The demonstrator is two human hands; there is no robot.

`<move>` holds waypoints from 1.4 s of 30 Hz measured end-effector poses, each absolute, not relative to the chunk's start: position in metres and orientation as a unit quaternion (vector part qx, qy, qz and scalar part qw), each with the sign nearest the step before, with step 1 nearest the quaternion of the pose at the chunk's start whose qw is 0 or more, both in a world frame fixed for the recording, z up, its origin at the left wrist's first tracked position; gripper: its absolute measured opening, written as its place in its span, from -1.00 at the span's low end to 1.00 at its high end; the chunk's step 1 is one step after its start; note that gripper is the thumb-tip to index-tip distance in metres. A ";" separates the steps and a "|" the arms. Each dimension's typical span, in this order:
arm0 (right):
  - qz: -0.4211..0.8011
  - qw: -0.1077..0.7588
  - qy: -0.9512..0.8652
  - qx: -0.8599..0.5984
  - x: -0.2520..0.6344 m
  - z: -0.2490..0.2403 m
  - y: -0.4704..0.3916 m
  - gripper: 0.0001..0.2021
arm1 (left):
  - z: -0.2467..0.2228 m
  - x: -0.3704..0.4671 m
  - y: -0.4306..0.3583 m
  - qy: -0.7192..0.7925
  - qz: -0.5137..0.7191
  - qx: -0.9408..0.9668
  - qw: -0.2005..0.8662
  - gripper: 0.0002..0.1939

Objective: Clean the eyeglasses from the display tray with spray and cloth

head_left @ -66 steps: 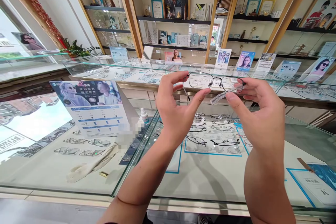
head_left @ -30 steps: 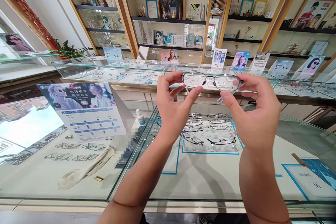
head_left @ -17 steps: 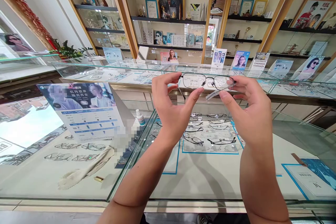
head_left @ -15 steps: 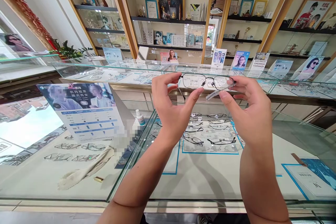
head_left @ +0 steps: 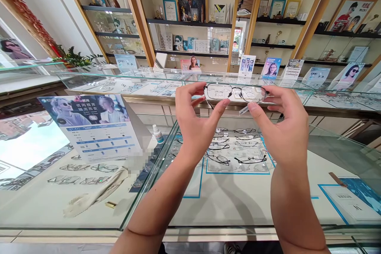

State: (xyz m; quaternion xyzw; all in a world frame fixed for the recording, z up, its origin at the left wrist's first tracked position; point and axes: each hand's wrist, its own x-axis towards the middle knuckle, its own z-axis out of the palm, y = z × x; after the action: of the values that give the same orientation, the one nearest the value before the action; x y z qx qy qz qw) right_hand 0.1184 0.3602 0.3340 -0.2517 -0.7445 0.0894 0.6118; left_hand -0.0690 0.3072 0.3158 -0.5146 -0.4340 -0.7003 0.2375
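A pair of thin dark-rimmed eyeglasses (head_left: 237, 88) is held up between both hands, above the glass display case. My left hand (head_left: 198, 117) is closed on its left end, index finger at the hinge and thumb below the lens. At the other end, my right hand (head_left: 279, 123) pinches the frame near the right hinge. A small clear strip (head_left: 244, 110) shows beside the right thumb; what it hangs from is unclear. The left temple points down behind the left fingers, while the right one is mostly hidden. Through the lenses the far counter shows.
Several eyeglasses (head_left: 250, 160) lie in the case below my hands. To the left stand a folded leaflet stand (head_left: 89, 127) and a small white bottle (head_left: 158, 133), with a beige cloth (head_left: 95, 196) in front. Another glass counter (head_left: 143, 87) runs across behind, before wooden shelves (head_left: 190, 22).
The eyeglasses have tilted slightly, and the clear strip by the right thumb has swung to the right and looks shorter. My left hand has shifted a little to the right. Both hands keep their hold.
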 end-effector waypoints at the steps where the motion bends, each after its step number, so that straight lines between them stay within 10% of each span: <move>1: 0.087 0.613 -0.744 -0.251 0.118 0.334 0.361 -0.62 | 0.316 -0.069 0.307 -0.435 -0.700 -0.515 0.237 -0.48; 18: 0.124 0.642 -0.735 -0.182 0.113 0.330 0.350 -0.63 | 0.305 -0.078 0.294 -0.447 -0.706 -0.475 0.274 -0.48; 28: 0.400 0.600 -0.654 -0.228 0.096 0.226 0.393 -0.62 | 0.204 -0.127 0.283 -0.486 -0.617 -0.520 0.336 -0.46; 42: 0.459 0.514 -0.677 -0.256 0.069 0.168 0.379 -0.50 | 0.168 -0.131 0.284 -0.492 -0.598 -0.542 0.325 -0.41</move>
State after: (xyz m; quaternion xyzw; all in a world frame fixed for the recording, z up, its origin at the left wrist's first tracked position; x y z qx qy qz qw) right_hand 0.0692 0.3792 0.1683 -0.2561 -0.6773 0.4594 0.5144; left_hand -0.1307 0.2843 0.1678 -0.5425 -0.4922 -0.5981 0.3252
